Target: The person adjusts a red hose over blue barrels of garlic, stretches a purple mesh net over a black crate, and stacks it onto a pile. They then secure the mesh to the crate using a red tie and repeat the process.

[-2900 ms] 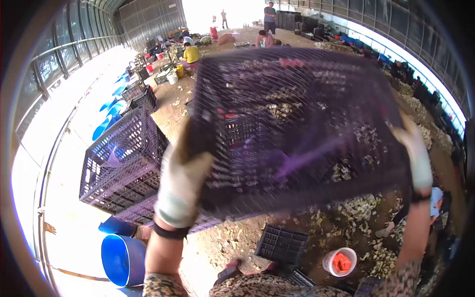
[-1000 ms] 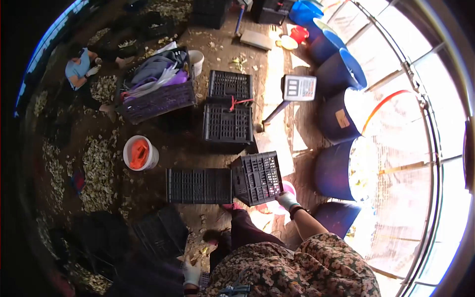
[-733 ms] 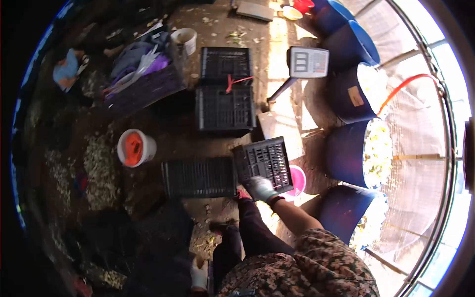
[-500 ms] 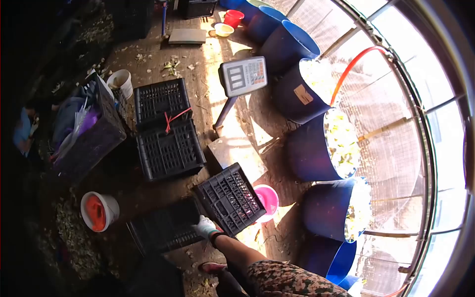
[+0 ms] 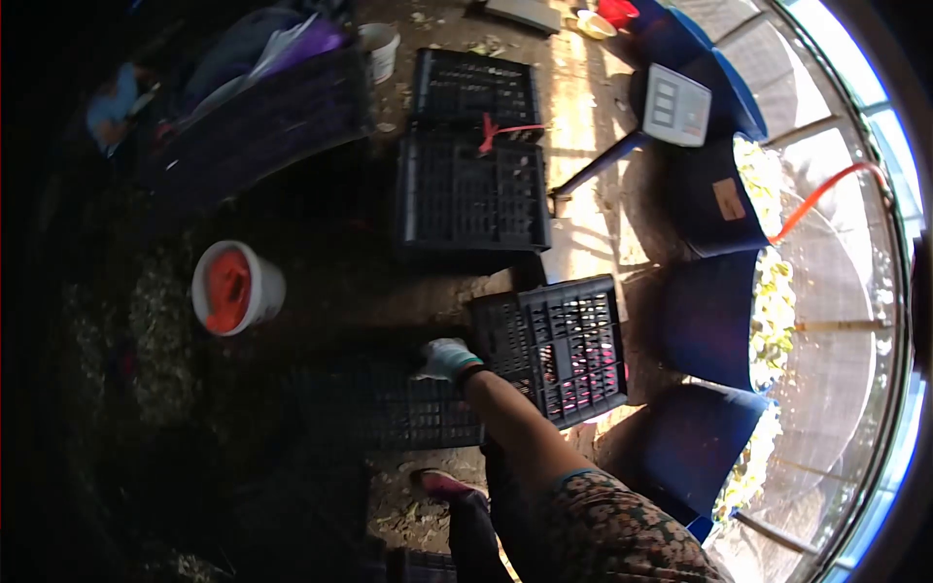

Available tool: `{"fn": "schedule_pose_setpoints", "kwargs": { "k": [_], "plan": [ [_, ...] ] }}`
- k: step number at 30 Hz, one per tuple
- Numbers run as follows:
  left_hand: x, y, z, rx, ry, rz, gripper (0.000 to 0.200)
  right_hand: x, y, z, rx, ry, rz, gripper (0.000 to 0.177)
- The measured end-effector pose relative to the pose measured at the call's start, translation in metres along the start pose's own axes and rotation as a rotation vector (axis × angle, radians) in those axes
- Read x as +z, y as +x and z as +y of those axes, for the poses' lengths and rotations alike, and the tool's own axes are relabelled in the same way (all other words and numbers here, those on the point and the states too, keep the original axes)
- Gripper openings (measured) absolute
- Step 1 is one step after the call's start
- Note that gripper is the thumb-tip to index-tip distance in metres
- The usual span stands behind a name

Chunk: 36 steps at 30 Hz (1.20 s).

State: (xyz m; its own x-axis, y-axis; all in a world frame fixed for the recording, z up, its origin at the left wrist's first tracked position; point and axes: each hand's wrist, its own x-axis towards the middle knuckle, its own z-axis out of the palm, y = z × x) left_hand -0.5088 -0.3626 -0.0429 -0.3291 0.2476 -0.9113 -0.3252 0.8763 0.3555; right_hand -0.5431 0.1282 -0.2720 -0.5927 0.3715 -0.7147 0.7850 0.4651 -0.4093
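My right hand (image 5: 447, 360), in a white glove with a teal cuff, is at the upper edge of a black plastic crate (image 5: 413, 408). Its fingers look curled over that edge, though deep shadow hides their tips. Just right of the hand, another black slatted crate (image 5: 554, 350) sits tilted, and something pink shows through its slats. My left hand is out of sight.
Black crates (image 5: 476, 189) tied with red string stand ahead. Left of them are a white bucket (image 5: 267, 291) with something orange inside and a large dark bin (image 5: 282, 117). Blue barrels (image 5: 714, 311) line the right, near a scale display (image 5: 677, 105). Another person (image 5: 112, 107) is far left.
The view has swung, so most things sit higher and farther right. My right hand stays at the lower crate's edge, now farther from the tilted crate's near corner.
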Motion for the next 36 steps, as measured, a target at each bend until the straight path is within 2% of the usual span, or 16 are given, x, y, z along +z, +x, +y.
{"fn": "schedule_pose_setpoints", "kwargs": {
  "k": [2,5,6,7,9,10,17,20,23,24,27,29,30,32,33,36],
  "plan": [
    [0.004,-0.012,0.024,0.075,-0.204,-0.016,0.035,0.016,-0.014,-0.005,-0.049,0.035,0.052,0.068],
    [0.029,0.028,-0.064,0.168,-0.323,0.081,0.042,0.026,-0.022,-0.017,-0.076,0.022,0.097,0.058],
    [0.025,0.038,-0.073,-0.041,-0.473,0.064,0.047,0.024,-0.024,-0.029,-0.036,-0.068,0.092,0.055],
    [0.033,0.045,-0.084,0.079,-0.462,0.107,0.048,0.023,-0.027,-0.04,-0.048,-0.08,0.179,0.05],
    [0.004,0.006,0.048,0.18,-0.219,0.15,0.052,-0.004,-0.051,-0.075,-0.115,-0.071,0.333,0.042],
    [-0.007,-0.003,0.072,0.237,-0.207,0.174,0.054,-0.02,-0.063,-0.091,-0.188,-0.128,0.406,0.04],
    [-0.091,-0.062,0.165,0.75,-0.221,0.559,0.07,-0.129,-0.199,-0.214,-0.382,-0.358,0.528,0.034],
    [-0.142,-0.1,0.179,0.792,-0.208,0.806,0.073,-0.163,-0.263,-0.263,-0.536,-0.425,0.605,0.026],
    [-0.19,-0.123,0.167,0.77,-0.401,0.969,0.08,-0.202,-0.324,-0.316,-0.714,-0.427,0.648,0.023],
    [-0.209,-0.118,0.156,0.765,-0.25,1.097,0.083,-0.211,-0.336,-0.333,-0.768,-0.421,0.641,0.022],
    [-0.249,-0.143,0.154,0.877,-0.516,1.056,0.084,-0.216,-0.349,-0.382,-1.018,-0.371,0.63,0.021],
    [-0.261,-0.165,0.143,1.016,-0.783,0.748,0.081,-0.203,-0.354,-0.42,-1.169,-0.368,0.585,0.025],
    [-0.262,-0.172,0.132,1.02,-0.787,0.771,0.081,-0.192,-0.35,-0.435,-1.253,-0.34,0.56,0.022],
    [-0.246,-0.17,0.093,0.869,-0.986,0.968,0.075,-0.168,-0.341,-0.458,-1.394,-0.343,0.509,0.021],
    [-0.242,-0.13,0.036,0.754,-0.806,1.196,0.061,-0.153,-0.335,-0.467,-1.426,-0.318,0.469,0.021],
    [-0.241,-0.15,-0.01,0.66,-0.765,1.264,0.048,-0.134,-0.332,-0.505,-1.494,-0.365,0.309,0.021]
  ]
}}
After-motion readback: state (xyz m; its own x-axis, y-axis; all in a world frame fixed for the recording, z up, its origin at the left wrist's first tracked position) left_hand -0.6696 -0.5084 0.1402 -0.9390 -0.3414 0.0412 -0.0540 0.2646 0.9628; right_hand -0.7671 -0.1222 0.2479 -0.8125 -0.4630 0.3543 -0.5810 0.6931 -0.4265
